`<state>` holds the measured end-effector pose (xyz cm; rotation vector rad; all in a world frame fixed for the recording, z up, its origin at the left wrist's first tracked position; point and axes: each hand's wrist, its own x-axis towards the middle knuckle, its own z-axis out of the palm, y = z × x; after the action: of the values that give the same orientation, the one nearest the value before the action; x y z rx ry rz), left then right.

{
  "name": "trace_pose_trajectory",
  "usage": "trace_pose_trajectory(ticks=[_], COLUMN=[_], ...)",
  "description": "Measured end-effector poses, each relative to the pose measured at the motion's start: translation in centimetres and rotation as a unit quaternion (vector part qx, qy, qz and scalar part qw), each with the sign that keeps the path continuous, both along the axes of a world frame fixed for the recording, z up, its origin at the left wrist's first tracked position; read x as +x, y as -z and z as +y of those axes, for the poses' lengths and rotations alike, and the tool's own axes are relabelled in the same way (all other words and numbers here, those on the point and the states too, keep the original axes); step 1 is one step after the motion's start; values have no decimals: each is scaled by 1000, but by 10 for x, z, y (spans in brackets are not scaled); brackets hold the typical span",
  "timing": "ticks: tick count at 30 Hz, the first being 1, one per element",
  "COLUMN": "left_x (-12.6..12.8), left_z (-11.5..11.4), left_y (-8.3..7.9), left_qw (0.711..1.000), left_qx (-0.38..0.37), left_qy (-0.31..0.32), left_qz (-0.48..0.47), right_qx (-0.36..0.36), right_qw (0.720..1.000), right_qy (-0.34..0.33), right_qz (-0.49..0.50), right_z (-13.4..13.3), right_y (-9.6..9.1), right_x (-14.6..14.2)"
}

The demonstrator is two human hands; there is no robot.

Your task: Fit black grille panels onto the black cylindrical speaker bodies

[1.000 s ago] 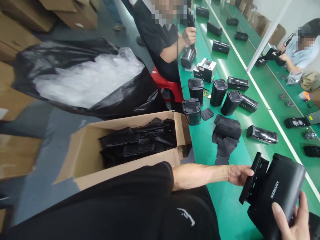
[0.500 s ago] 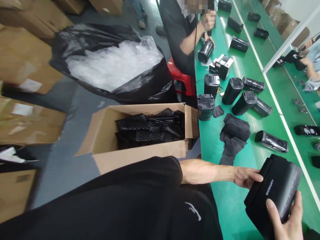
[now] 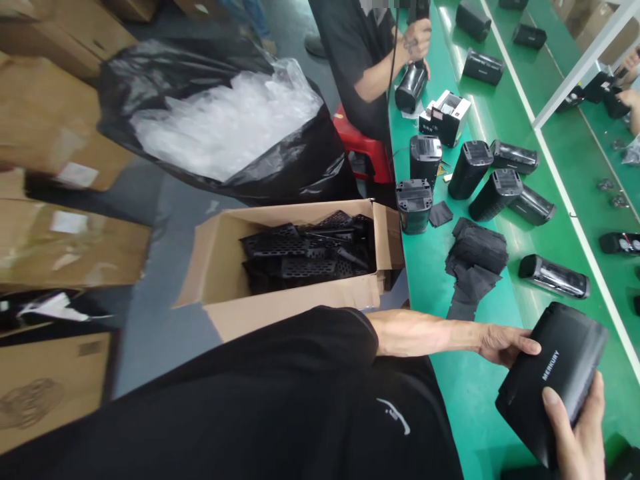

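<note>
Both hands hold a black casing (image 3: 555,373) with white MERKURY lettering, tilted over the near right part of the green bench (image 3: 450,393). My left hand (image 3: 505,343) grips its upper left edge, thumb on top and the other fingers partly hidden below. From the lower right, my right hand (image 3: 577,423) clasps it, thumb on the lettered face and fingers around the far side. Beyond my left forearm lies a pile of thin black sheets (image 3: 477,250). To its right a glossy black cylindrical unit (image 3: 555,275) rests on its side.
Several black units (image 3: 415,203) stand farther up the bench near a small white-and-black box (image 3: 446,119). A co-worker's hand (image 3: 417,40) holds a tool over another unit. Left are a carton (image 3: 295,300) of perforated black panels, a black bag (image 3: 300,157) and a red stool (image 3: 367,147).
My view has shifted slightly. Both hands keep their hold on the casing, and the raised strip along its left edge now looks flatter against it. The co-worker's tool now meets the unit below it.
</note>
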<state>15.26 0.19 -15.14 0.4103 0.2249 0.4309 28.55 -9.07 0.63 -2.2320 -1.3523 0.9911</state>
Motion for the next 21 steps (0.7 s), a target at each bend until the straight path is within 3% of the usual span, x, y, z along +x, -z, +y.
trace_pose_trajectory(ticks=[5,9,13,17,21], left_x=[6,4,2,-21,-63], left_z=[-2,-5,-12,5,59], left_y=[-2,-6,-13,-25,-52], left_qw=[994,977,967,979,957], left_qx=[-50,-81,-84,-9,197], left_qy=[-65,-160,-188,-109,-120], left_qz=[69,116,152,175,176], right_qx=[-8,103,229,255,196], right_qw=[997,981,942,932,952], right_qy=[45,148,246,258,230], right_qz=[69,69,-5,-6,38], right_z=[-4,-31,-47,-58,-85], right_y=[-2,21,54,65,58], right_x=[0,-29,-60,-48,-26])
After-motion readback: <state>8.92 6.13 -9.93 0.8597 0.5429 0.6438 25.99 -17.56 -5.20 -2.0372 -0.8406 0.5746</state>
